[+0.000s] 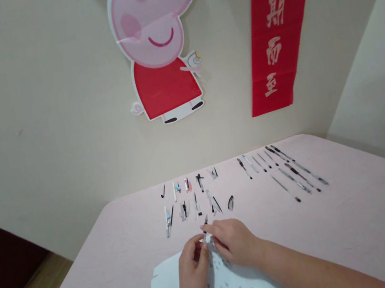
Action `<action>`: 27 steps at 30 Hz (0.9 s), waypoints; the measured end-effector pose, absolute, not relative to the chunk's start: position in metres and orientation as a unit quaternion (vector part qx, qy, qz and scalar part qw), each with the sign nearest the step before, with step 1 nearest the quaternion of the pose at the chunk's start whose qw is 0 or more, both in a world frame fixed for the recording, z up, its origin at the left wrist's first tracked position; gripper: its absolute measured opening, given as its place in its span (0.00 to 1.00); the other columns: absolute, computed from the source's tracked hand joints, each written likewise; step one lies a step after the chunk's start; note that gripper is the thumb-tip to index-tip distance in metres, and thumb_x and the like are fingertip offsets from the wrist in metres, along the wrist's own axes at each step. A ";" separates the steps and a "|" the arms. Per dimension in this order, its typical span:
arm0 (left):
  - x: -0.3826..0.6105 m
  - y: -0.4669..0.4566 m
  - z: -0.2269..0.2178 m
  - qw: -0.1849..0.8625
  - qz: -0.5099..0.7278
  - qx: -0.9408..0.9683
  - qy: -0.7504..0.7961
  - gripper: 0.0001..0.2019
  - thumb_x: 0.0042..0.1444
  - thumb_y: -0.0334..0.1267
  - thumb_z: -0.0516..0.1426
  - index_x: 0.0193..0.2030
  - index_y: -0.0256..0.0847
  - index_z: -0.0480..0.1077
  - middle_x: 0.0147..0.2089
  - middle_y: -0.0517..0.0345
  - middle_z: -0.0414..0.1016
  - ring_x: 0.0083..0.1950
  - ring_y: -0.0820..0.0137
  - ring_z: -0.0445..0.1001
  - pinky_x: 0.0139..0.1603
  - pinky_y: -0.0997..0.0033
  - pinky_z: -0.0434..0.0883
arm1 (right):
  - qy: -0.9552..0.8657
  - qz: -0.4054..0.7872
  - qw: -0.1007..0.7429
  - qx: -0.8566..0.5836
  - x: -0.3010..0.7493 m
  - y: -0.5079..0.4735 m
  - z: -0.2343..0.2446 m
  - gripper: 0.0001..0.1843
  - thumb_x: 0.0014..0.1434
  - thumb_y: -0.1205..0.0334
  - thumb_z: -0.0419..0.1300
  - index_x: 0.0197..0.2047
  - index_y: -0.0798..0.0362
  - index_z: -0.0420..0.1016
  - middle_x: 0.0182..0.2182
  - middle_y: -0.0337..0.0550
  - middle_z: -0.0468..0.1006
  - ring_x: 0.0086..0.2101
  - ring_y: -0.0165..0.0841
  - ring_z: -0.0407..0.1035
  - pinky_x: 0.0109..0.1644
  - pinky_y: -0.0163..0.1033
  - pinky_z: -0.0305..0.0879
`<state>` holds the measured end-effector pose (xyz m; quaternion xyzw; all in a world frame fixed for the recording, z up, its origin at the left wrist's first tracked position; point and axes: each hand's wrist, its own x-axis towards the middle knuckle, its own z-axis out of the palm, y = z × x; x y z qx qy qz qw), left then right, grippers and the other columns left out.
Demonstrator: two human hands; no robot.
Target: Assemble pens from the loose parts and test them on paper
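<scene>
A slim clear-and-black pen, held in both hands at the far edge of a marked paper sheet.
It looks light, stiff and smooth, best pinched around its middle; fingers of the left hand and right hand close on it. Beyond lie loose pen parts, and pens rightward, on the pink table.

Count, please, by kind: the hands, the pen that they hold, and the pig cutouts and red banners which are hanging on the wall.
Hands, left hand and right hand: 2
Held pen, partly hidden by fingers: 1
Pig cutout: 1
Red banner: 1
Total: 5
</scene>
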<state>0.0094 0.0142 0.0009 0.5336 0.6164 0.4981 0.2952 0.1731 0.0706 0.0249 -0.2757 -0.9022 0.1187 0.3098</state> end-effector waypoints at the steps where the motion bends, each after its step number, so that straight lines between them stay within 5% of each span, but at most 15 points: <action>1: 0.010 0.014 0.002 0.295 0.497 0.536 0.615 0.14 0.50 0.44 0.58 0.39 0.37 0.73 0.32 0.52 0.77 0.32 0.64 0.74 0.34 0.66 0.71 | -0.907 0.112 0.287 -0.287 0.172 0.070 0.024 0.23 0.57 0.67 0.50 0.57 0.54 0.64 0.33 0.45 0.75 0.31 0.34 0.67 0.35 0.37 0.58; 7: 0.017 0.010 0.005 0.323 0.485 0.557 0.591 0.13 0.52 0.43 0.58 0.41 0.38 0.71 0.28 0.57 0.74 0.29 0.68 0.72 0.32 0.69 0.69 | -0.904 0.125 0.239 -0.333 0.173 0.070 0.023 0.26 0.56 0.69 0.51 0.59 0.52 0.63 0.37 0.46 0.75 0.33 0.34 0.69 0.36 0.36 0.59; 18: 0.013 0.011 0.012 0.364 0.482 0.547 0.580 0.18 0.58 0.51 0.51 0.33 0.39 0.72 0.27 0.56 0.73 0.29 0.68 0.70 0.31 0.70 0.67 | -0.874 0.213 0.247 -0.361 0.170 0.065 0.022 0.11 0.56 0.69 0.51 0.38 0.53 0.73 0.31 0.44 0.77 0.33 0.34 0.70 0.36 0.35 0.60; 24: 0.008 0.016 0.009 0.370 0.516 0.484 0.603 0.19 0.55 0.53 0.53 0.30 0.38 0.72 0.24 0.59 0.71 0.27 0.69 0.69 0.30 0.72 0.67 | -0.830 0.365 0.324 -0.272 0.170 0.039 0.035 0.15 0.64 0.62 0.48 0.48 0.49 0.73 0.40 0.45 0.79 0.41 0.34 0.72 0.45 0.36 0.63; 27: 0.008 0.017 0.009 0.388 0.524 0.461 0.603 0.18 0.53 0.53 0.54 0.32 0.38 0.72 0.26 0.57 0.74 0.30 0.68 0.71 0.33 0.70 0.69 | -0.793 0.412 0.342 -0.292 0.170 0.028 0.030 0.14 0.63 0.59 0.50 0.45 0.51 0.75 0.40 0.46 0.79 0.42 0.35 0.72 0.48 0.37 0.63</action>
